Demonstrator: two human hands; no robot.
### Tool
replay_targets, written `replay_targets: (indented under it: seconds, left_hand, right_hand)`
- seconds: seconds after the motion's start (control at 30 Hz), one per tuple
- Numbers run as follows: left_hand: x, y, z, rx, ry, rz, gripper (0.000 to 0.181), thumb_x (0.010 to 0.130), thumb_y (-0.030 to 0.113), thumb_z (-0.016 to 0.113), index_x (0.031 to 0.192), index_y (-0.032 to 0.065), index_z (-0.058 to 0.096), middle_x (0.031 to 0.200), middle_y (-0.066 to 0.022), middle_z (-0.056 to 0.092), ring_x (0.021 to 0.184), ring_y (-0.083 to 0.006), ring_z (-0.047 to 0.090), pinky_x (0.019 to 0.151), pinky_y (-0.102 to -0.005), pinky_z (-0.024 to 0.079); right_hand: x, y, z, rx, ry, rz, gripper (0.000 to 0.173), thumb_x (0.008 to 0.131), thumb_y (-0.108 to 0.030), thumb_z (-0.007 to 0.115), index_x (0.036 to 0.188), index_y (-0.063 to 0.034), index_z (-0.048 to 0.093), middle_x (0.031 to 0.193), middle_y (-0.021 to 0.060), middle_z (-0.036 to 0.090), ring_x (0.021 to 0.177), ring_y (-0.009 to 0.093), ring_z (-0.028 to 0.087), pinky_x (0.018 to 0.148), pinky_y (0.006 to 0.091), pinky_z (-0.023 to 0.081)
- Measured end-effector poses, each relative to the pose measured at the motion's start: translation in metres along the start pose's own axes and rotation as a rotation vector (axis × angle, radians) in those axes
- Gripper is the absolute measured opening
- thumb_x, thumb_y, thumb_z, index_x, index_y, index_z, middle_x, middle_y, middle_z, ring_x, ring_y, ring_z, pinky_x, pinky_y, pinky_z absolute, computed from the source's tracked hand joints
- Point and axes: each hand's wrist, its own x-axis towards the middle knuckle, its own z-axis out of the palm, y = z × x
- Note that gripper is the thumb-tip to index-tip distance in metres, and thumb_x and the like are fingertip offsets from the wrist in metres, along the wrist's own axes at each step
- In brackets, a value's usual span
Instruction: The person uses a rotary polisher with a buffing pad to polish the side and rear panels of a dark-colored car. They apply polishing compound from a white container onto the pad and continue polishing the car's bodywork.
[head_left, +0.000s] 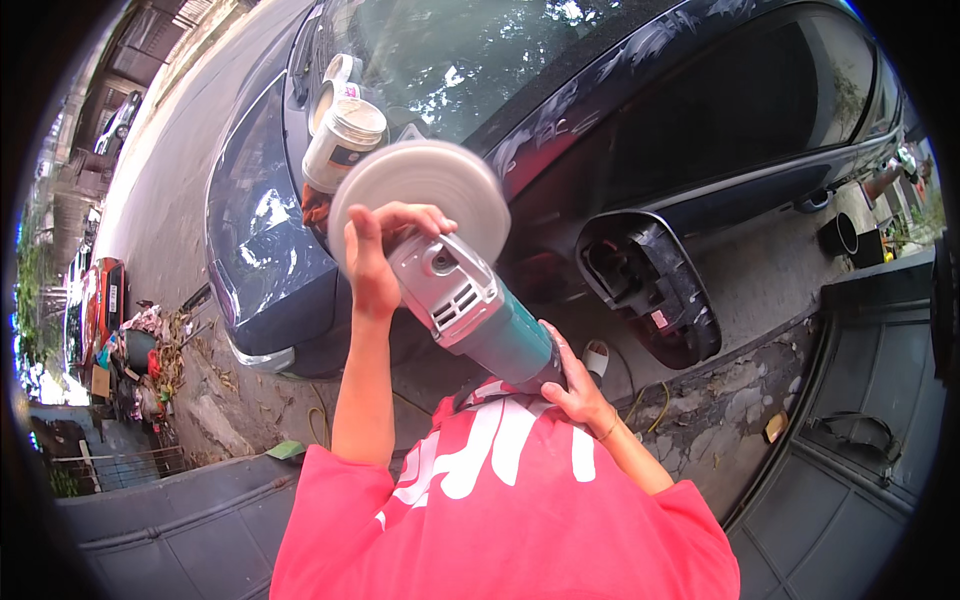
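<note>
A teal corded power polisher (510, 330) with a silver gear head and a round pale pad (442, 180) is held in front of my chest. With my right hand (574, 375) I grip the rear of its body near my shirt. My left hand (382, 251) is raised at the gear head, its fingers curled over the front beside the pad; how firmly they hold is partly hidden. Beyond the pad stands a dark car, its hood (262, 225) at the left and its windshield (450, 60) above. Whitish smears mark the windshield pillar (547, 124).
Several tubs, one a white jar (349, 139), stand by the windshield base near an orange cloth (315, 206). A black plastic car part (649, 289) is at the right. Trash (142, 360) lies at the left; a grey metal gate (847, 450) is at the lower right. A yellow cord (660, 409) lies on the ground.
</note>
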Motion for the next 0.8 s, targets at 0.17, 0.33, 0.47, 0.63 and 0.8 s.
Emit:
replay_targets:
  seconds: [0.17, 0.33, 0.47, 0.63, 0.8]
  left_hand:
    - [0.045, 0.018, 0.042, 0.051, -0.046, -0.03, 0.092, 0.101, 0.071, 0.023, 0.077, -0.0066, 0.066, 0.084, -0.0187, 0.07, 0.081, -0.023, 0.069, 0.078, -0.0323, 0.056]
    - [0.07, 0.033, 0.06, 0.134, -0.14, -0.06, 0.092, 0.098, 0.075, 0.02, 0.083, -0.0046, 0.064, 0.088, -0.0182, 0.066, 0.088, -0.0284, 0.068, 0.085, -0.0385, 0.055]
    - [0.056, 0.024, 0.05, 0.12, -0.043, -0.014, 0.095, 0.099, 0.075, 0.022, 0.078, -0.0055, 0.068, 0.083, -0.0153, 0.07, 0.081, -0.0216, 0.069, 0.077, -0.0312, 0.056]
    - [-0.007, 0.002, -0.008, 0.02, 0.073, -0.012, 0.095, 0.096, 0.077, 0.018, 0.084, -0.0045, 0.064, 0.088, -0.0181, 0.066, 0.091, -0.0347, 0.067, 0.091, -0.0469, 0.051]
    - [-0.049, -0.012, -0.035, 0.011, 0.167, 0.018, 0.09, 0.099, 0.073, 0.018, 0.084, -0.0034, 0.063, 0.087, -0.0183, 0.066, 0.09, -0.0355, 0.066, 0.09, -0.0496, 0.052]
  right_hand:
    - [0.003, -0.026, -0.011, 0.121, 0.002, -0.011, 0.108, 0.09, -0.052, 0.069, 0.158, 0.0079, 0.01, 0.162, 0.0222, 0.026, 0.151, 0.028, 0.025, 0.122, 0.0362, 0.018]
    - [0.004, -0.03, -0.016, 0.16, 0.026, -0.016, 0.11, 0.09, -0.051, 0.07, 0.159, 0.0074, 0.007, 0.163, 0.0218, 0.022, 0.152, 0.028, 0.021, 0.122, 0.0363, 0.015]
    - [0.006, -0.027, -0.018, 0.134, -0.015, -0.038, 0.109, 0.089, -0.048, 0.071, 0.159, 0.007, 0.008, 0.161, 0.0222, 0.028, 0.15, 0.028, 0.029, 0.121, 0.0363, 0.02]
    - [0.008, -0.004, -0.013, 0.008, -0.118, -0.022, 0.107, 0.086, -0.047, 0.074, 0.159, 0.003, 0.014, 0.149, 0.0245, 0.047, 0.139, 0.033, 0.047, 0.116, 0.0366, 0.032]
    - [0.016, 0.014, -0.003, -0.117, -0.195, -0.033, 0.116, 0.077, -0.05, 0.082, 0.16, -0.002, 0.016, 0.136, 0.0259, 0.058, 0.127, 0.041, 0.058, 0.11, 0.0402, 0.041]
